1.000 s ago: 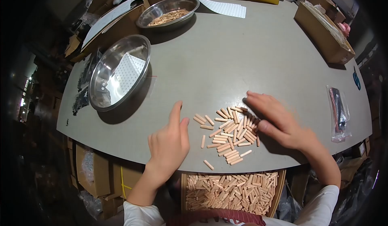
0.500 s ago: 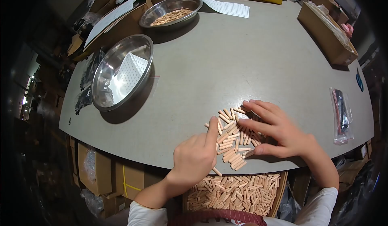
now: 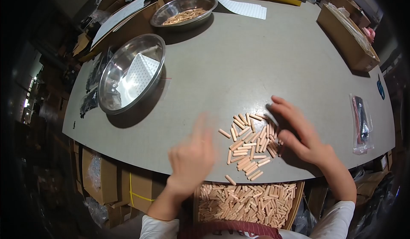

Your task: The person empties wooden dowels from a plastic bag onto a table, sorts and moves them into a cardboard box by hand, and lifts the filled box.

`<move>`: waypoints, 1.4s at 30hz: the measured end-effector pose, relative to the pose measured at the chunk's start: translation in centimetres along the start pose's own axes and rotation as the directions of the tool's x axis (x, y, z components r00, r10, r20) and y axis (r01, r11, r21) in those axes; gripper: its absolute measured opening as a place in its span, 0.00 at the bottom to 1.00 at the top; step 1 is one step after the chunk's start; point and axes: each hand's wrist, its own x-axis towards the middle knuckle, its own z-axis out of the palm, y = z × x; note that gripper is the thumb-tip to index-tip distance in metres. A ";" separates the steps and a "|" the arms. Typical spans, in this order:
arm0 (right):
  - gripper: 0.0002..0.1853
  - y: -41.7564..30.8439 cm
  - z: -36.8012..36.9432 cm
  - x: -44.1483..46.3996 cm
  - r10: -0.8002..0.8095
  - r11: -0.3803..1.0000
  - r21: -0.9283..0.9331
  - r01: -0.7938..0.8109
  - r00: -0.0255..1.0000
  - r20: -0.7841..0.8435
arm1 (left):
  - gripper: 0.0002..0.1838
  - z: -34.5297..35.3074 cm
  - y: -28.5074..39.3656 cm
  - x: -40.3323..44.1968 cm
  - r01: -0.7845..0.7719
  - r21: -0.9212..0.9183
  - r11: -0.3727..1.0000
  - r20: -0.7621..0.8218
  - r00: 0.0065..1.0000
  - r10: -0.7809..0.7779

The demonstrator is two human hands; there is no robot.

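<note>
A loose spread of wooden dowel pins lies on the grey table near its front edge. Left of the spread, my left hand hovers apart from the pins. Its fingers are smeared by motion, though one seems to point forward. My right hand is over the right side of the spread, thumb and fingers apart, with no pin visible in it. A thin greyish shape by its fingertips is too unclear to name. Below the table edge, an open box is full of more dowel pins.
A steel bowl with dotted white sheets inside stands at left. Behind it, another steel bowl holds dowels. A cardboard box stands at back right, and a plastic packet lies at the right edge.
My left hand has moved left, away from the dowel pins. My right hand has shifted slightly right, uncovering more of them.
</note>
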 end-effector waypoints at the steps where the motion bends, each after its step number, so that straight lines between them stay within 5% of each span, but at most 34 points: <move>1: 0.35 0.5 0.0 -0.2 0.071 0.996 0.064 -0.067 0.996 -0.062 | 0.23 0.3 -0.8 0.3 0.084 0.013 0.996 -0.084 0.993 -0.083; 4: 0.32 0.4 -0.7 0.2 0.152 0.982 0.128 -0.141 0.985 -0.085 | 0.27 0.2 -1.5 0.5 -0.064 0.113 0.992 -0.061 0.996 0.071; 8: 0.34 -0.4 0.1 1.9 0.006 0.990 -0.141 0.023 0.980 0.200 | 0.33 0.3 -0.7 1.0 -0.210 0.171 0.963 0.015 0.978 0.210; 11: 0.34 -0.8 0.5 2.1 -0.055 0.988 -0.122 0.091 0.961 0.272 | 0.37 0.1 0.2 1.6 -0.332 0.077 0.940 0.070 0.942 0.327; 14: 0.33 -0.4 0.1 1.3 -0.085 0.995 0.065 0.070 0.959 0.269 | 0.35 -0.2 0.8 1.7 -0.362 -0.025 0.932 0.248 0.901 0.356; 16: 0.31 -0.7 -0.2 -0.2 0.210 0.744 0.617 -0.257 0.966 0.149 | 0.31 -0.1 0.1 1.6 -0.350 -0.240 0.906 0.113 0.916 0.384; 17: 0.29 -1.1 -0.6 -0.4 0.325 0.667 0.679 -0.305 0.940 0.103 | 0.26 -0.8 -0.2 1.2 -0.275 -0.217 0.937 0.139 0.941 0.309; 18: 0.25 -1.4 -1.0 -0.3 0.378 0.708 0.645 -0.288 0.926 -0.002 | 0.26 -1.0 -0.1 1.0 -0.275 -0.233 0.933 0.145 0.939 0.312; 20: 0.23 0.6 -1.7 -0.8 0.390 0.794 0.544 -0.273 0.914 -0.110 | 0.24 -1.2 -0.2 0.6 0.067 -0.327 0.942 0.081 0.996 -0.043; 22: 0.25 0.7 -2.2 -0.5 0.419 0.810 0.508 -0.294 0.896 -0.149 | 0.29 -0.9 -1.2 0.3 -0.047 -0.233 0.971 0.052 0.997 0.061; 24: 0.28 0.7 -2.4 -0.4 0.240 0.971 0.051 -0.235 0.962 -0.129 | 0.29 -0.7 -1.3 0.1 -0.272 -0.010 0.962 -0.005 0.962 0.272; 27: 0.30 0.9 -2.1 -0.6 0.032 0.981 -0.189 -0.046 0.997 -0.074 | 0.30 -1.4 -1.3 -0.2 -0.353 0.107 0.929 0.109 0.933 0.342; 36: 0.33 -2.8 0.4 -3.3 0.070 0.906 -0.411 -0.099 0.994 -0.087 | 0.29 -2.5 -1.3 -1.9 -0.527 0.022 0.850 0.104 0.847 0.522; 42: 0.27 -5.4 1.4 -5.3 -0.054 0.849 -0.528 0.014 0.997 -0.060 | 0.29 -3.1 -1.4 -2.0 -0.611 -0.062 0.790 0.135 0.779 0.613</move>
